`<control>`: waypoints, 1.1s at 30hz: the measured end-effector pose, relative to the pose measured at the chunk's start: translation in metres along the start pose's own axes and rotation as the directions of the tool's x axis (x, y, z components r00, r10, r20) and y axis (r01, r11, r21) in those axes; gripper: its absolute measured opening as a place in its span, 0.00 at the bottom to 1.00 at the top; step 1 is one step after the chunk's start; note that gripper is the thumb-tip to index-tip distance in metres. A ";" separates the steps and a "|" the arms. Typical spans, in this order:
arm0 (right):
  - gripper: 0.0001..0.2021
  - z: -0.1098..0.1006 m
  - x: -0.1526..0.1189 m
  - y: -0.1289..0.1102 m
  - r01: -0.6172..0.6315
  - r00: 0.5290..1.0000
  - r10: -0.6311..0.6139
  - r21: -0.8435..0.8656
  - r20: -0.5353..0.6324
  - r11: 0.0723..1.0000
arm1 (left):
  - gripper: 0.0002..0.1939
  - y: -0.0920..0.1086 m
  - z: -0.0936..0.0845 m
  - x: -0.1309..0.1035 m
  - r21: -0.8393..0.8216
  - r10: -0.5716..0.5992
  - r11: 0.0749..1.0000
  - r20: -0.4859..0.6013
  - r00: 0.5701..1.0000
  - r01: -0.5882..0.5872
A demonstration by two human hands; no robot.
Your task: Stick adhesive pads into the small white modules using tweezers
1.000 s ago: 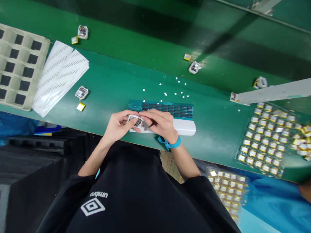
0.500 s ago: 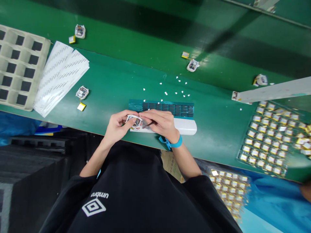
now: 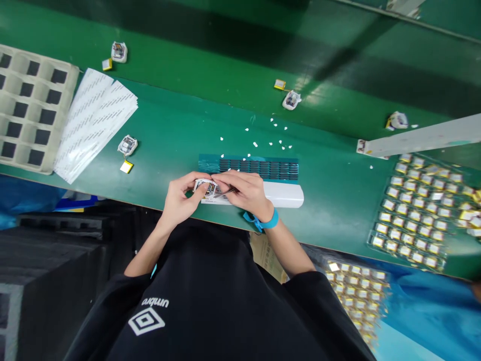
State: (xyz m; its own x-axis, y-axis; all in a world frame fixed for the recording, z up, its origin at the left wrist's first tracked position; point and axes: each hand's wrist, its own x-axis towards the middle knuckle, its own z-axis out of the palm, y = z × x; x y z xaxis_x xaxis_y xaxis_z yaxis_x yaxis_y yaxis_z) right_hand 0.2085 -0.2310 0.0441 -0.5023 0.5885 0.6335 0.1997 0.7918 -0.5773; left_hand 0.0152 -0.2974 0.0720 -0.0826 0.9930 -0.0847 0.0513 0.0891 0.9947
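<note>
Near the table's front edge, my left hand (image 3: 182,198) grips a small white device housing (image 3: 205,187) with its electronics showing, the thumb lying over it. My right hand (image 3: 248,190), with a blue wristband (image 3: 271,219), holds dark tweezers (image 3: 226,192), and its fingertips touch the right side of the housing. Under and behind the hands lie a teal sheet with rows of dark strips (image 3: 278,169) and a white sheet (image 3: 283,194) with a curled right end. Small white bits (image 3: 255,144) are scattered behind the teal sheet.
At the left are a compartment tray (image 3: 45,95) and white printed sheets (image 3: 99,110). Open housings with yellow cells sit at the left (image 3: 128,145), back left (image 3: 119,52), back centre (image 3: 291,100) and right (image 3: 398,120). A tray of cells (image 3: 413,210) and a white bar (image 3: 424,135) occupy the right.
Both hands and the housing appear slightly shifted left, with the view itself moved a little. The tweezers' angle has changed slightly. Both holds are unchanged.
</note>
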 end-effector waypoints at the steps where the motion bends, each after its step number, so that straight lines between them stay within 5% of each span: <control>1: 0.12 0.000 0.000 0.000 -0.002 1.000 0.002 0.001 -0.002 1.000 | 0.11 0.000 0.000 0.000 0.004 0.006 1.000 0.000 1.000 -0.006; 19: 0.03 -0.007 0.008 -0.002 -0.141 0.990 0.137 0.116 0.044 0.983 | 0.11 -0.005 0.003 -0.003 0.040 0.011 0.999 -0.018 1.000 -0.011; 24: 0.10 -0.002 0.002 0.000 -0.049 0.998 0.051 -0.061 0.035 0.997 | 0.14 -0.002 0.001 -0.002 0.149 0.026 0.989 -0.019 0.999 -0.023; 33: 0.20 0.009 -0.009 0.017 0.079 0.919 0.104 -0.437 0.379 0.896 | 0.15 -0.013 -0.004 0.006 0.192 -0.066 0.977 -0.143 0.988 0.093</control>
State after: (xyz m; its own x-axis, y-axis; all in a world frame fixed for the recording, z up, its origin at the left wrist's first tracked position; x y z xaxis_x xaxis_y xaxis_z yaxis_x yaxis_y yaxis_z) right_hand 0.2094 -0.2242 0.0237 -0.7601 0.5616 0.3270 0.5070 0.8272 -0.2423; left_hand 0.0105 -0.2927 0.0586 -0.2275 0.9636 -0.1404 0.2332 0.1939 0.9529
